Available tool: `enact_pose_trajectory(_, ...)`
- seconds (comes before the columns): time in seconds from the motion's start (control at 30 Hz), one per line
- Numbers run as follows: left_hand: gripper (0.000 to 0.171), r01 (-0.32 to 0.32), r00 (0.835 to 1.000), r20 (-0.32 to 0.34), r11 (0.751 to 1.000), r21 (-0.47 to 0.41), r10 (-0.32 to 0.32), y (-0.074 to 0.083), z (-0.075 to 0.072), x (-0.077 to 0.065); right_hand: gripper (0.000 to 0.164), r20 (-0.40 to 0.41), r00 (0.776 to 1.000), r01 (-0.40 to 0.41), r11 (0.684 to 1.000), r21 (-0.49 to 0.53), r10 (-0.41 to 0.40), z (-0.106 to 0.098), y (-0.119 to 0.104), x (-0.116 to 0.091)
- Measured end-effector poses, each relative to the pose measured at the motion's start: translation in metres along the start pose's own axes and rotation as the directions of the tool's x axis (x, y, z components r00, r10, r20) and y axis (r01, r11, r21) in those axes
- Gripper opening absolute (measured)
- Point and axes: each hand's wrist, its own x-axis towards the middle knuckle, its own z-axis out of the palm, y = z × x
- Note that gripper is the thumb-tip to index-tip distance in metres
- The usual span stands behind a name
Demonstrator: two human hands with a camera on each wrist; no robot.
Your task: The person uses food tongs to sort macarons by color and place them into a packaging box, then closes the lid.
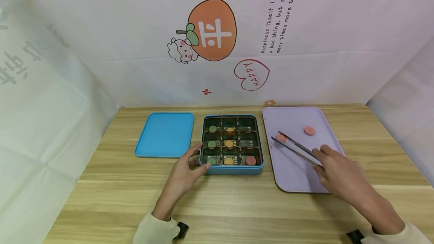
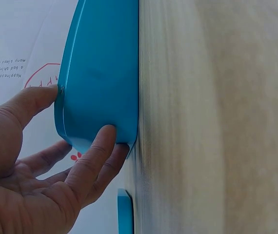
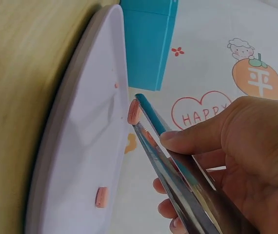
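Observation:
My left hand (image 1: 184, 172) holds the near left corner of a blue tin (image 1: 234, 170), thumb at the front and fingers along its left side. Its dark divided insert has green macarons (image 1: 211, 144) in the left column, orange macarons (image 1: 229, 144) in the middle one, and a pink macaron (image 1: 250, 160) in the near right compartment. My right hand (image 1: 344, 174) grips metal tongs (image 1: 300, 150) over the lilac tray (image 1: 298, 176). The tong tips stand on either side of a pink macaron (image 3: 134, 112). A second pink macaron (image 1: 309, 130) lies farther right on the tray.
A flat blue lid (image 1: 165, 134) lies on the wooden table (image 1: 237, 206) left of the tin. Behind the table hangs a white printed cloth (image 1: 149, 48), and more white cloth (image 1: 44, 104) borders the left side.

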Motion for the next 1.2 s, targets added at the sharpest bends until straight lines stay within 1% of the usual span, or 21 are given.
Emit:
enact_pose_trajectory(0.13,0.071,-0.003,1.000,-0.001,1.000,0.000,0.003,0.000,0.000,0.000,0.027,-0.024,1.000,0.009,1.000,0.000,-0.009,-0.004,-0.003,-0.001)
enact_pose_trajectory(0.27,0.071,-0.001,1.000,0.000,1.000,0.003,0.001,0.000,0.000,0.000,0.029,-0.025,1.000,0.012,1.000,0.005,-0.012,-0.009,-0.006,0.001)
enact_pose_trajectory(0.4,0.071,0.002,1.000,0.001,1.000,0.001,-0.002,0.001,0.000,0.000,0.031,-0.044,0.999,0.021,1.000,0.002,-0.021,-0.016,-0.012,0.000)
enact_pose_trajectory(0.57,0.071,0.003,1.000,0.000,1.000,0.004,-0.003,0.002,0.000,-0.001,0.030,-0.102,0.994,0.046,0.999,-0.007,-0.047,-0.024,-0.021,0.001)
enact_pose_trajectory(0.73,0.071,0.004,1.000,-0.002,1.000,0.005,-0.004,0.002,0.000,-0.001,0.031,-0.182,0.977,0.112,0.994,-0.019,-0.114,-0.028,-0.033,0.007)
enact_pose_trajectory(0.8,0.071,0.003,1.000,-0.002,1.000,0.006,-0.003,0.002,0.000,-0.001,0.033,-0.198,0.971,0.134,0.991,-0.023,-0.136,-0.029,-0.037,0.010)
enact_pose_trajectory(0.87,0.071,0.004,1.000,-0.001,1.000,0.006,-0.004,0.002,0.000,-0.001,0.033,-0.195,0.969,0.148,0.989,-0.024,-0.150,-0.029,-0.042,0.012)
enact_pose_trajectory(0.97,0.071,0.007,1.000,-0.001,1.000,0.007,-0.007,0.003,-0.001,-0.001,0.033,-0.169,0.973,0.157,0.987,-0.035,-0.160,-0.029,-0.048,0.015)
enact_pose_trajectory(1.1,0.071,0.010,1.000,-0.002,1.000,0.005,-0.010,0.003,-0.001,-0.001,0.032,-0.118,0.982,0.144,0.989,-0.013,-0.145,-0.027,-0.056,0.020)
enact_pose_trajectory(1.2,0.071,0.008,1.000,-0.002,1.000,0.005,-0.008,0.003,-0.001,-0.001,0.031,-0.094,0.987,0.133,0.991,0.010,-0.132,-0.024,-0.060,0.024)
